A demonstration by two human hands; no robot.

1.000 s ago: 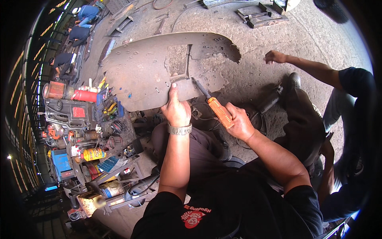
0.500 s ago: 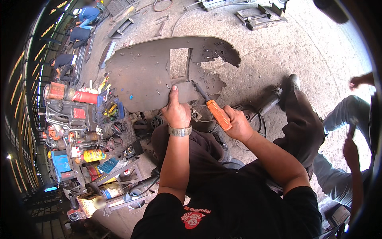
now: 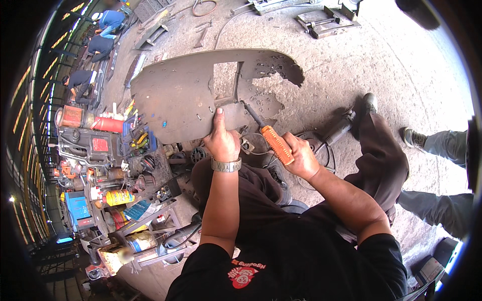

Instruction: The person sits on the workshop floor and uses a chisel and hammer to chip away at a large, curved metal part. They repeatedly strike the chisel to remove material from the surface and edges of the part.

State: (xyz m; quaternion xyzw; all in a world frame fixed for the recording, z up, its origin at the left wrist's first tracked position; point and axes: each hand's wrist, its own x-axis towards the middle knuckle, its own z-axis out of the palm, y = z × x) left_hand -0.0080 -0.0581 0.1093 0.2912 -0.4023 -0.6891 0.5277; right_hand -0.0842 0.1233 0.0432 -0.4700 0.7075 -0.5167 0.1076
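Note:
My left hand (image 3: 222, 141) grips the near edge of a large curved grey-brown metal sheet (image 3: 170, 95), thumb on top and fingers hidden beneath. A rectangular opening is cut through the sheet, and its right end is ragged and eaten away. My right hand (image 3: 301, 158) is closed round the orange ribbed handle of a tool (image 3: 275, 144) with a dark shaft. The shaft's tip meets the sheet, or lies just above it, near the opening's lower right corner; the exact kind of tool cannot be made out.
Left of me, a bench holds a blue tray (image 3: 138, 138) of tools, a grey machine (image 3: 90, 145), a yellow bottle (image 3: 119, 196) and a blue box (image 3: 78, 208). An angle grinder (image 3: 337, 131) lies by my right foot. Another person's legs (image 3: 437, 148) are at right; several people crouch far left.
The sheet's far edge has tipped slightly down toward me. My hands keep their holds almost in place. The person at right has shifted, and their hands have left the view.

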